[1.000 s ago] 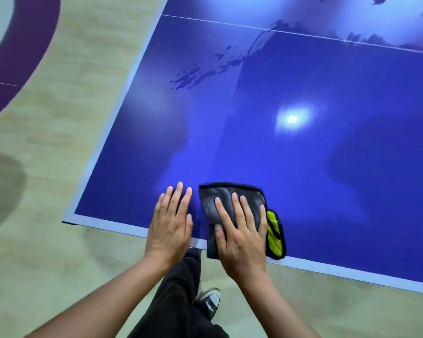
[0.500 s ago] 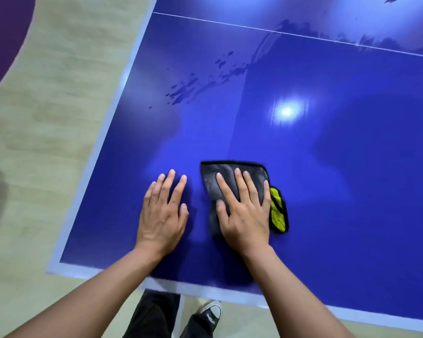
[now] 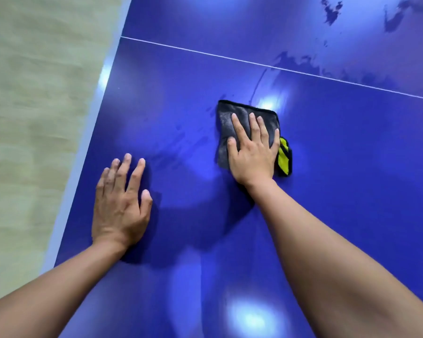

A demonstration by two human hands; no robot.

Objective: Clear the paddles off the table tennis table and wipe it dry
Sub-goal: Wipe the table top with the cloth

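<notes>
Now wiping: right hand (image 3: 253, 152) is pressing the cloth (image 3: 226, 118) flat onto the table (image 3: 352, 167), well in from the left edge and just short of the white line (image 3: 205, 51).
Right fingers: lying straight and a little spread on top of the cloth, not curling round it or pinching anything.
Bracing: left hand (image 3: 120, 206) is resting palm-down on bare table near the left edge, fingers straight and slightly spread, holding nothing.
Cloth: lying folded, grey side up, with a yellow fold (image 3: 284, 157) peeking out by the little finger. It is looking soft, light and limp, so pushing from one corner would likely bunch it. It is best taken under a flat palm over its middle.
Surface: looking hard and glossy, probably slippery where wet.
Water: dark patches (image 3: 293, 63) are sitting beyond the line, apart from the cloth.
Clearing: no paddles are showing.
Containers: none showing.
Floor (image 3: 34, 118): pale wood running along the left.
</notes>
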